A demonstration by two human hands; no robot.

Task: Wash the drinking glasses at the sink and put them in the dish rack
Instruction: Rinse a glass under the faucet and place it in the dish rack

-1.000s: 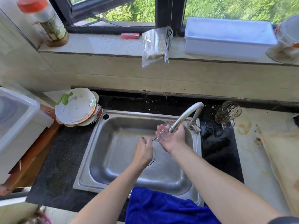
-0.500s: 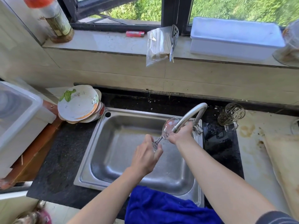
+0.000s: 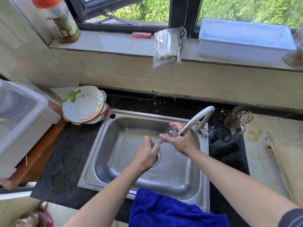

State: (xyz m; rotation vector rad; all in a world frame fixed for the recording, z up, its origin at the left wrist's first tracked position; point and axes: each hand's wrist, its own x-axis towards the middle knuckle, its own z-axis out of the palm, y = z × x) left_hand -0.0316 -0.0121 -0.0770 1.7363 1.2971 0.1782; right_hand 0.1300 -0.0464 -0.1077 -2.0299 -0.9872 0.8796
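Observation:
Over the steel sink (image 3: 114, 161) I hold a clear stemmed glass (image 3: 170, 132) on its side under the spout of the faucet (image 3: 196, 118). My left hand (image 3: 146, 154) pinches its foot and stem. My right hand (image 3: 180, 141) cups the bowl, with the fingers wrapped round it. A second glass, a patterned mug with a handle (image 3: 237, 120), stands on the dark counter right of the faucet. A white plastic bin (image 3: 19, 125) sits at the far left; whether it is the dish rack I cannot tell.
A stack of dirty plates (image 3: 83, 105) leans at the sink's back left corner. A blue towel (image 3: 172, 210) hangs over the sink's front edge. The windowsill holds a bottle (image 3: 62, 20), a lighter (image 3: 141, 35), a bag of sticks (image 3: 165, 46) and a white box (image 3: 242, 41).
My right hand has shifted from covering the bowl's rim to cupping it from the side under the spout. The glass has tipped lower and my left hand has dropped slightly.

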